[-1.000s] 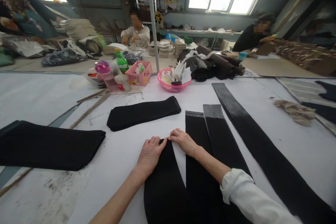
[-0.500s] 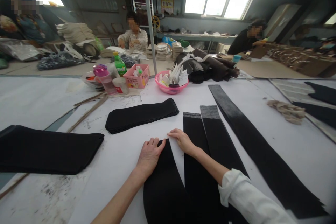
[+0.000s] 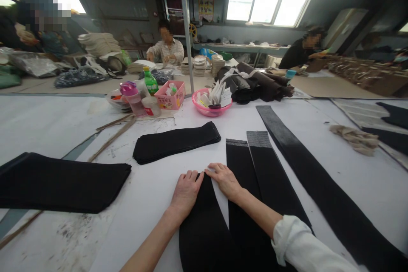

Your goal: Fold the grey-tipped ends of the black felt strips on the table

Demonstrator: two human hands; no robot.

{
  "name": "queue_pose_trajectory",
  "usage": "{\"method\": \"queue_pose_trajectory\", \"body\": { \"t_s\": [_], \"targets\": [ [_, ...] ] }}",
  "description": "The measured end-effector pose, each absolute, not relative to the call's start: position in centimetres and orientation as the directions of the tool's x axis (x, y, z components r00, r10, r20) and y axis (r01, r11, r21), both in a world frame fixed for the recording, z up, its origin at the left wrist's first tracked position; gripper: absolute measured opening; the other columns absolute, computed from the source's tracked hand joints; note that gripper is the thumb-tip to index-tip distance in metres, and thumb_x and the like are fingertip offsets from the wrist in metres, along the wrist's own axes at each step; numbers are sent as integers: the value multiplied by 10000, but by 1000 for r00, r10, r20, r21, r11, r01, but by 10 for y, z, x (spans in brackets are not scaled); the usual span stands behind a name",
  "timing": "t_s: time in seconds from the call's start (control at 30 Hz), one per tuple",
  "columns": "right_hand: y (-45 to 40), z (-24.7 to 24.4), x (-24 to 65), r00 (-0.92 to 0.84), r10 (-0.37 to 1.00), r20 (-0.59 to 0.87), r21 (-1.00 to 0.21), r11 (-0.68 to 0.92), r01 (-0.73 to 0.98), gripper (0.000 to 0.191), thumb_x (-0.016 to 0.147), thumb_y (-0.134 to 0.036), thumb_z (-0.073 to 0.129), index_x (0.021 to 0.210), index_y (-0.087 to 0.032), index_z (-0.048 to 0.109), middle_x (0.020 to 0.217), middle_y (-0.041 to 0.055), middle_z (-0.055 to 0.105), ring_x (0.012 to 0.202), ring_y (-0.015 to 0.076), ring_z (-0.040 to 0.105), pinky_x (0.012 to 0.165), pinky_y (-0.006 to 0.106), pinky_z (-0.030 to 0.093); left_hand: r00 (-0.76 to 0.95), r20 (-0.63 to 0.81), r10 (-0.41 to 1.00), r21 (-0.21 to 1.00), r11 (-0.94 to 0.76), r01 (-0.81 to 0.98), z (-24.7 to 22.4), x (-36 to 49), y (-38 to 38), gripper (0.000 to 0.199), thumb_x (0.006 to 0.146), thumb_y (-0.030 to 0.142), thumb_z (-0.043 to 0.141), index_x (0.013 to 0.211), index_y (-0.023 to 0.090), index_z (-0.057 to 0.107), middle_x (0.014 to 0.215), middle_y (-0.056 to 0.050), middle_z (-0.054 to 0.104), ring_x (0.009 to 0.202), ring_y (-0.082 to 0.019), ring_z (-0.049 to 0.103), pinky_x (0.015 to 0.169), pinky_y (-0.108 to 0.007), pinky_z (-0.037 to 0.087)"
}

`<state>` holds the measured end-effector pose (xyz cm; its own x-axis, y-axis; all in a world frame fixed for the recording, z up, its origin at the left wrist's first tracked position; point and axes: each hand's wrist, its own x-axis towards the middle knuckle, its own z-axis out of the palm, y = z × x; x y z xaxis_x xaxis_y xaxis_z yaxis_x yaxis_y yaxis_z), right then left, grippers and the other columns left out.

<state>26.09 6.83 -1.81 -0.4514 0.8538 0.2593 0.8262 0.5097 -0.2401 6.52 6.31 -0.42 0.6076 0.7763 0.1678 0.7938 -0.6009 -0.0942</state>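
Observation:
A black fabric strip [image 3: 204,225] runs from the bottom of the view to a narrow far end between my hands. My left hand [image 3: 186,191] is closed on the left side of that end, thumb on top. At its right corner my right hand [image 3: 225,180] has thumb and fingertips together on the edge; what lies under the fingers is hidden. Beneath and beside my right forearm lie two more black strips with grey ends, a nearer one [image 3: 237,165] and a second one [image 3: 264,157]. A longer strip [image 3: 299,170] stretches along their right.
Black stacks lie beyond my hands [image 3: 177,141] and at the left [image 3: 60,182]. Farther back are a pink basket [image 3: 212,111], a pink box [image 3: 172,100], a bottle [image 3: 149,81] and a metal pole [image 3: 187,29]. A beige cloth bundle [image 3: 353,138] lies right. Several people work behind.
My right hand has closed in on the strip's far corner, its thumb now touching it. My left hand keeps its hold. The whole view has shifted slightly.

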Motion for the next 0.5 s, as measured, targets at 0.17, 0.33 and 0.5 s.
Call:
{"method": "queue_pose_trajectory", "body": {
  "t_s": [0.17,0.33,0.5],
  "targets": [
    [64,-11,244,-387,888,249,-210,439,873,257,950,-136,503,1171,-221,603,1218,70,563,1121,215,510,941,348,447,614,185,767,-113,-604,789,-9,66,65,379,889,122,491,1260,198,503,1022,-66,555,929,-219,504,778,-355,412],
    [58,-13,236,-446,855,265,-142,492,859,309,934,-93,499,1235,-146,545,1236,116,552,1141,236,498,973,376,426,628,177,758,-135,-613,778,-11,63,66,343,877,105,500,1215,156,526,1003,-75,561,934,-227,508,780,-354,413],
    [58,-17,240,-455,852,260,-120,496,860,321,943,-95,474,1260,-122,518,1256,127,535,1155,242,484,990,381,409,651,156,743,-163,-631,758,-6,54,66,314,860,71,497,1166,113,553,978,-82,567,926,-246,511,754,-370,423]
  ]
}}
